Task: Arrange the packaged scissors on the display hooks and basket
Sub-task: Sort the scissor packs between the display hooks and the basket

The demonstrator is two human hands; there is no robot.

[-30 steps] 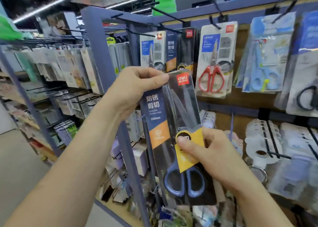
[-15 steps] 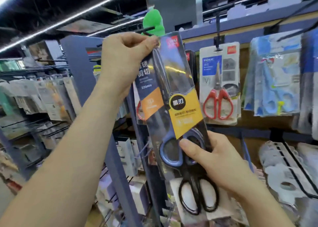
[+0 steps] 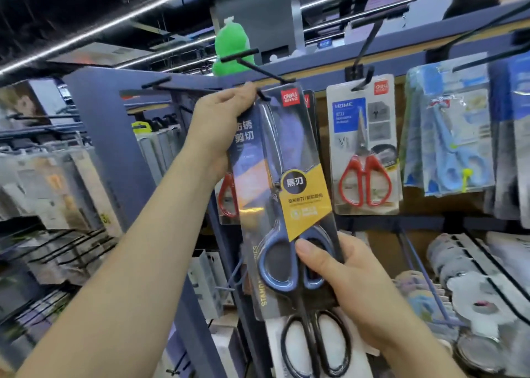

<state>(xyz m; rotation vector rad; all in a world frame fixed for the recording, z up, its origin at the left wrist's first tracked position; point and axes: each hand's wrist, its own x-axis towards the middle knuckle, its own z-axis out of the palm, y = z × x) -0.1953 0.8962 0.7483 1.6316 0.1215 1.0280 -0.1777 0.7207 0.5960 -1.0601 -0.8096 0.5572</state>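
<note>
The scissors pack (image 3: 286,200) was held upright before the display rack, its top edge just under a black hook (image 3: 258,68). The left hand (image 3: 220,119) pinched the top corner. The right hand (image 3: 352,286) gripped the lower end, thumb across the blue handles. A red-handled pair (image 3: 364,154) hung just beside it.

Hang hole of scissors pack (image 3: 286,159) lost behind left hand (image 3: 220,119) & hook (image 3: 266,70), can't tell if it's on. Behind it, red scissors (image 3: 228,194) mostly covered (one handle loop shows). Below, black scissors (image 3: 315,346): blades hidden by pack. Far left, shelves (image 3: 57,177) blurred.
</note>
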